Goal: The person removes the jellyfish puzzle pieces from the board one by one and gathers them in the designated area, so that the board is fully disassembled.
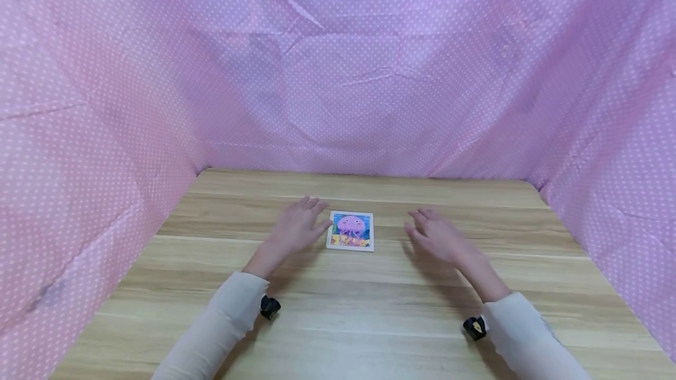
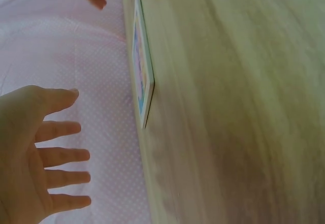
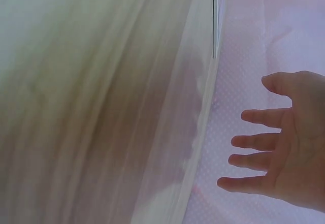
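Observation:
A square picture puzzle with a white frame lies flat near the middle of the table, showing a pink jellyfish over a blue and yellow sea scene. My left hand hovers just to its left, thumb toward the frame's edge, and holds nothing. In the left wrist view the fingers of that hand are spread and fairly straight. Farther off, on the puzzle's right, my right hand is held above the table. The right wrist view shows this hand with its fingers extended and apart, palm bare.
The wood-grain table reaches back to a pink polka-dot cloth that hangs behind it and on both sides. A small black device sits at the left wrist, and another black device at the right.

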